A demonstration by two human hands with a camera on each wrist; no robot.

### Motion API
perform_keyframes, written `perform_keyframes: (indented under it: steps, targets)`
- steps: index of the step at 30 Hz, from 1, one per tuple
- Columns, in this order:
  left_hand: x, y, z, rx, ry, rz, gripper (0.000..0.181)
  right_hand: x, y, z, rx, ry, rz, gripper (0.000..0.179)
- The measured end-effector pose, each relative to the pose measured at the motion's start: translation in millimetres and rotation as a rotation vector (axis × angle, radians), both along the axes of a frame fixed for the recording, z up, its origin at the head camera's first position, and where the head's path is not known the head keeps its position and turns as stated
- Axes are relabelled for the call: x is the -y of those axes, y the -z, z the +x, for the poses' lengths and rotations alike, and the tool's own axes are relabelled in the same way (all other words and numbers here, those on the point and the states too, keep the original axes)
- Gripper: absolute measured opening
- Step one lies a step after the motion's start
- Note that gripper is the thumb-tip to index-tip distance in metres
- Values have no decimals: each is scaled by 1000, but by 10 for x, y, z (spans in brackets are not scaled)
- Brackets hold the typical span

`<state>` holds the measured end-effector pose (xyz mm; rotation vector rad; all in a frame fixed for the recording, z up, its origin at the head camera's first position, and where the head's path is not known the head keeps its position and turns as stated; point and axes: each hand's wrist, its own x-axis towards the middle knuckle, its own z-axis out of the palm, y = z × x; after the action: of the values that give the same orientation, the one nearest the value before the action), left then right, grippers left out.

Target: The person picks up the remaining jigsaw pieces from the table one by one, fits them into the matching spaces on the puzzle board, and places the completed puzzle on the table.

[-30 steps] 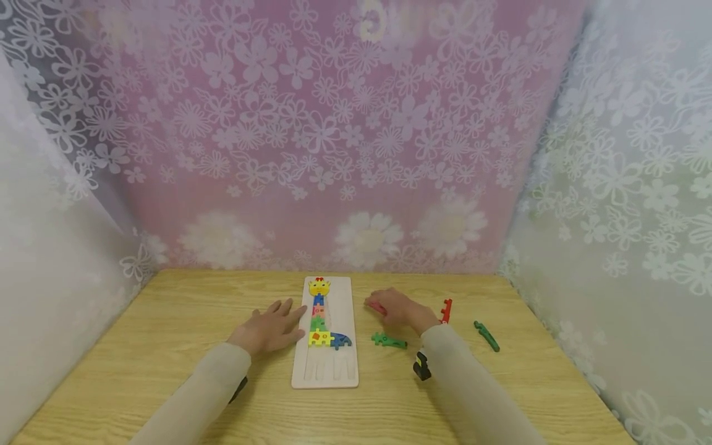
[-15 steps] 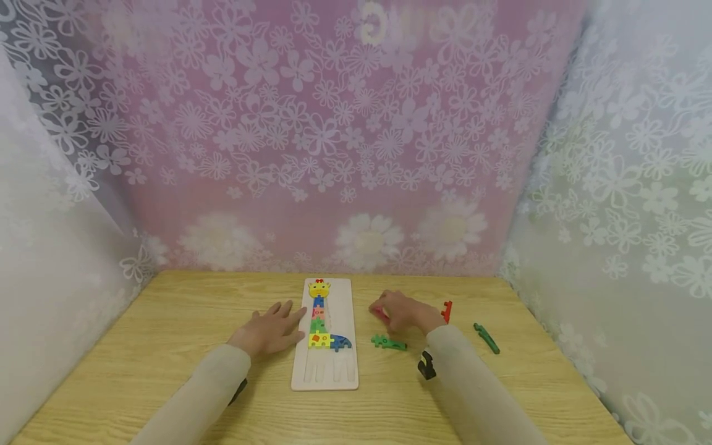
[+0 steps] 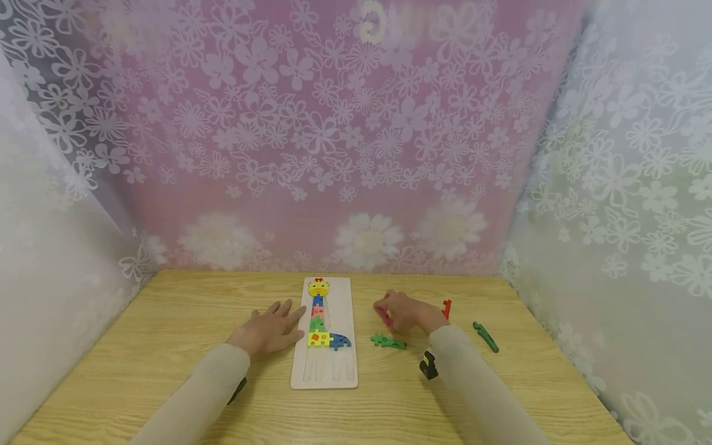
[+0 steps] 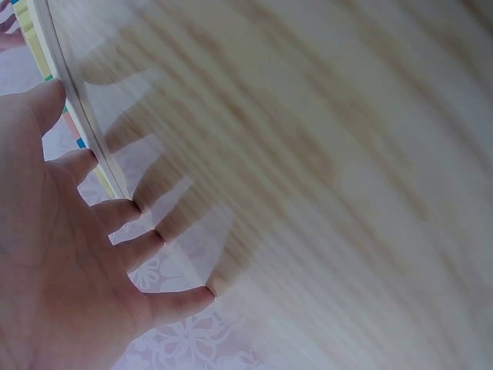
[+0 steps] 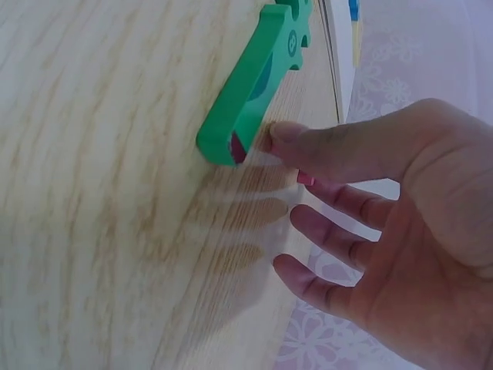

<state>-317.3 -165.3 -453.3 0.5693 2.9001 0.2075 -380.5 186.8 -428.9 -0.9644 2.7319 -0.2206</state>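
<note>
A pale wooden puzzle board (image 3: 340, 309) lies on the table, with a giraffe in coloured pieces filling its upper part; slots in its lower part are bare. My left hand (image 3: 268, 330) rests spread beside it, thumb and fingertips at its left edge. To the right of the board, my right hand (image 3: 408, 312) pinches a pinkish-red puzzle piece (image 3: 384, 314) between thumb and fingers. Only a small corner of that piece shows in the right wrist view. A green puzzle piece (image 3: 388, 341), also large in the right wrist view (image 5: 254, 85), lies just nearer than the right hand.
Beyond the right wrist lies a red puzzle piece (image 3: 447, 308), partly hidden by it. Farther right is a dark green piece (image 3: 486, 337). Flowered curtains (image 3: 356, 154) enclose the wooden table (image 3: 183, 303) at the back and sides.
The right hand has shifted slightly to the right with the pinkish-red piece, and the piece has turned steeper in its fingers. The left hand stays where it was.
</note>
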Motion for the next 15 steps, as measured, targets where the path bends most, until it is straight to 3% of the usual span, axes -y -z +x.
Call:
perform_keyframes:
  steps: [7,11,15]
  targets:
    - [-7,9,6,14,-6,-9,69,-55,42,8,14,32,-36,28]
    - [-16,-12,-3,17,-9,-11,70,-61,31,8,8,4,-76,18]
    - [-20,-17,2,24,-13,-8,69,-64,41,22,24,10,-114,19]
